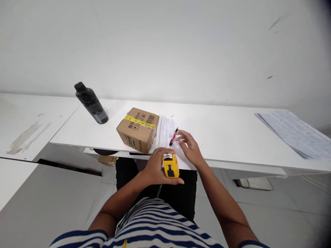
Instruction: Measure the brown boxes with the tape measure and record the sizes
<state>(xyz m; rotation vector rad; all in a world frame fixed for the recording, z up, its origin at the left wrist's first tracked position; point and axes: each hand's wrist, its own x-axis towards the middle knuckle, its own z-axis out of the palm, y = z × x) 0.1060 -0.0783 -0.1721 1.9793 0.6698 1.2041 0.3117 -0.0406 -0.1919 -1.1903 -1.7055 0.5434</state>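
My left hand [155, 168] is wrapped round a yellow tape measure [170, 166] with a black patch and a shiny metal end, held at the table's front edge. My right hand [190, 148] is over the paper, its fingers apart and slightly curled. Its fingertips are right beside a red and black pen [173, 137]; whether they touch it I cannot tell. Beneath the pen is a sheet of written paper [165, 129], partly covered by my hands. Left of the paper sits a closed cardboard box [137, 137] with yellow printed tape across its top.
A dark bottle [91, 103] stands on the white table [219, 134] left of the box. Printed sheets [294, 132] lie at the right end. The wall [165, 51] rises behind the table. Below are a small cardboard box [107, 160] and a flat metallic object [254, 184].
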